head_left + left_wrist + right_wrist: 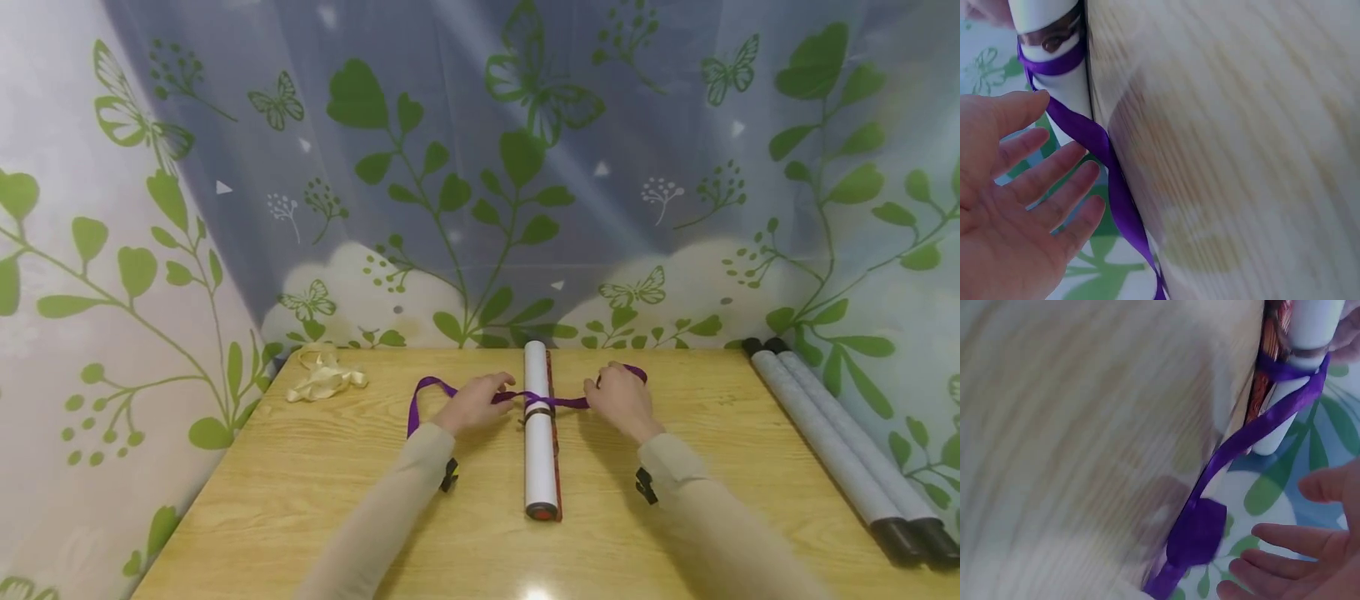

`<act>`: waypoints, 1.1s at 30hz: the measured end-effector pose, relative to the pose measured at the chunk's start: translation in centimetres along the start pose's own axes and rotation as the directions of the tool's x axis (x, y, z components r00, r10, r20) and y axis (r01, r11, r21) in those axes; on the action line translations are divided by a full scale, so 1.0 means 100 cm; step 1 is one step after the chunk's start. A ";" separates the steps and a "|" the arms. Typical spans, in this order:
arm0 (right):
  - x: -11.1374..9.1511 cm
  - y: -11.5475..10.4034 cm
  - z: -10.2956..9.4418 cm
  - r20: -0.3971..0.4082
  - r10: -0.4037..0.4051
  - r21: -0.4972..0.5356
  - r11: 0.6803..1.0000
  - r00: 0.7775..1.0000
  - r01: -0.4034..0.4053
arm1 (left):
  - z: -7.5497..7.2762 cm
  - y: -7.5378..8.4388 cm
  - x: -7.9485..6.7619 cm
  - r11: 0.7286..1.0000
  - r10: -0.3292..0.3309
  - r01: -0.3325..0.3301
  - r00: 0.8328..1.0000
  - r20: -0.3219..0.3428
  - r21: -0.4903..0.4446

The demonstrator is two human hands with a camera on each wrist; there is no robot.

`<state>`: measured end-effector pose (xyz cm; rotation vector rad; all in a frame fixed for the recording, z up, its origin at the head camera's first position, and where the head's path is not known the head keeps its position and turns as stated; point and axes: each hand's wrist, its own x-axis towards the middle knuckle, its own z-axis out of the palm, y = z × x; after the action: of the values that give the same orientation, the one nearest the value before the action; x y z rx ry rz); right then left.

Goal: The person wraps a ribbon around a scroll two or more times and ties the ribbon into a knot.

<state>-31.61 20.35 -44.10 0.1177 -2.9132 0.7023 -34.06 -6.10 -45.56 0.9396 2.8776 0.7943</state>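
A white rolled scroll [541, 467] with a dark end cap lies lengthwise at mid-table, a brown strap [538, 412] around it. Along its right side shows a strip of reddish patterned edge [558, 483]. Purple ribbon [1272, 419] circles the scroll beside the strap and crosses on top, its tails running out to both sides. My left hand [1022, 219] has loosely spread fingers at the left tail, thumb tip close to the ribbon. On the other side, my right hand [1310, 550] hovers by the right tail, fingers apart and relaxed, with nothing gripped.
A crumpled cream ribbon [324, 372] lies at the back left of the wooden table [247, 517]. Two long grey rolls [832, 442] with black ends lie side by side along the right edge. Behind the table hangs a leaf-patterned curtain [465, 208].
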 end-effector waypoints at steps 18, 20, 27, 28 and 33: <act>0.000 -0.032 0.031 0.070 -0.315 0.179 0.937 0.946 0.299 | 0.007 0.022 0.010 1.000 -0.020 0.020 1.000 -0.016 0.014; 0.001 -0.032 0.032 0.074 -0.303 0.144 0.946 0.950 0.291 | 0.006 0.022 0.010 1.000 -0.011 0.012 0.999 -0.030 0.010; -0.001 -0.033 0.032 0.186 -0.258 0.089 0.965 0.948 0.245 | 0.006 0.016 0.005 0.999 -0.031 0.031 0.999 0.021 0.032; -0.001 -0.034 0.032 0.197 -0.256 0.100 0.966 0.946 0.240 | 0.006 0.016 0.004 0.999 -0.038 0.038 0.999 0.024 0.030; 0.000 -0.036 0.028 0.249 -0.255 0.124 0.965 0.934 0.231 | 0.003 0.014 0.002 0.998 -0.060 0.059 0.997 0.039 0.015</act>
<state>-31.52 15.90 -44.95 0.6172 -3.0314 0.8353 -33.37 -4.86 -45.15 0.8567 2.8660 0.7439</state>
